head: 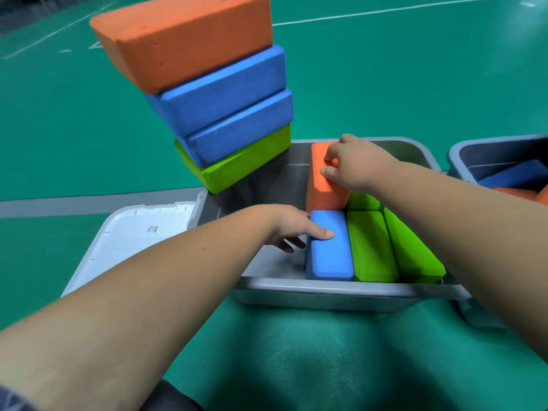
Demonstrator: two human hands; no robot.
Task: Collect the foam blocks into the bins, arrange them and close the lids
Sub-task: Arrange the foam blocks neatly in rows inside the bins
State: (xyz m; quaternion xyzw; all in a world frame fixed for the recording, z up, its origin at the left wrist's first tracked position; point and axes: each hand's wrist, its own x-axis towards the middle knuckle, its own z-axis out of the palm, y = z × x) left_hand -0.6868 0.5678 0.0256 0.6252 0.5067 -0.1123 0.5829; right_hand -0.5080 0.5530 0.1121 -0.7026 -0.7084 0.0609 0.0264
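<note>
Green court floor (415, 84), white lines (385, 9), carries a grey bin (296, 284). Left hand (292, 225) grips blue block (330, 256) at bin's near edge, beside green blocks (370, 247); right hand (355, 167) grips tilted orange block (321, 188) behind it.

Green court floor (415, 84), white lines (385, 9), grey stripe (89, 204).

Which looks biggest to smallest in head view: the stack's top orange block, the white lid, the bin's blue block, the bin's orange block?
1. top orange block, close to the camera.
2. white lid, partly hidden.
3-4. bin's blue block and bin's orange block look alike; unranked.
</note>
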